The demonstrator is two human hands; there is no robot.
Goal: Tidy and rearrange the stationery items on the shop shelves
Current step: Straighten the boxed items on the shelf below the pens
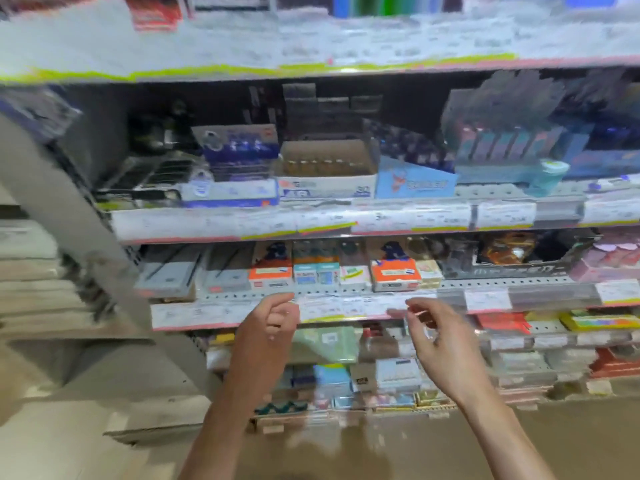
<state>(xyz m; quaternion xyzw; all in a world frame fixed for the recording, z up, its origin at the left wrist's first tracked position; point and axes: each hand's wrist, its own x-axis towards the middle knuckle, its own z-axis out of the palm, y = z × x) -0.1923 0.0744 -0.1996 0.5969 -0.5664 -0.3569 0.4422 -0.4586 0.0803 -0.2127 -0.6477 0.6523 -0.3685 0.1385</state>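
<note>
both hands are up in front of the shop shelves, just below the price strip (346,308) of the third shelf down. left hand (272,323) has its fingers loosely curled in toward the palm and holds nothing that i can make out, its knuckles right at the strip's edge. right hand (438,332) is a bit to the right, fingers half bent and spread, thumb and forefinger close together near the strip (too blurry to tell if anything is pinched there, looks empty). on the shelf just above the hands sit two orange-and-white boxes (271,276) and (396,274), with small teal boxes (316,273) between them and grey flat packs (166,275) further left. one shelf up there's an open cardboard tray (327,169), a light blue card box (414,181) to its right and a mint green roll (548,178) near the front edge. lower shelves behind the forearms hold mixed small packs, all smeared by motion blur.
</note>
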